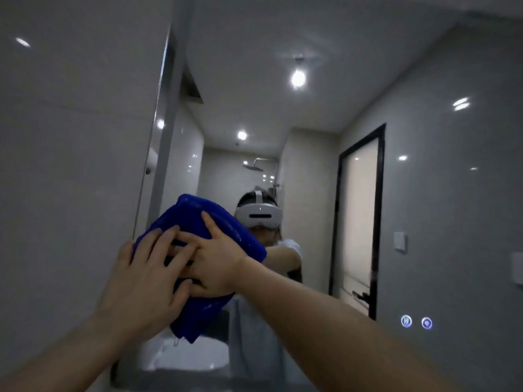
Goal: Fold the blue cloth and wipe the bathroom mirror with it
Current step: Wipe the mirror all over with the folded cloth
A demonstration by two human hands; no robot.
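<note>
Folded blue cloth (190, 211) pressed against the bathroom mirror (311, 131) by left hand (147, 278) and right hand (212, 261), both grips open, fingers overlapping.

Cloth (198, 219) deep blue, plain. Wall (70, 165) pale grey. Door frame (379, 222) black. Headset (259, 215) white.

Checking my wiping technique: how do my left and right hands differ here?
The left hand lies lower, at the blue cloth's left edge; the right hand lies higher, nearer its middle. The left points up-right; the right points left, overlapping it. Both press the cloth against the mirror.
</note>
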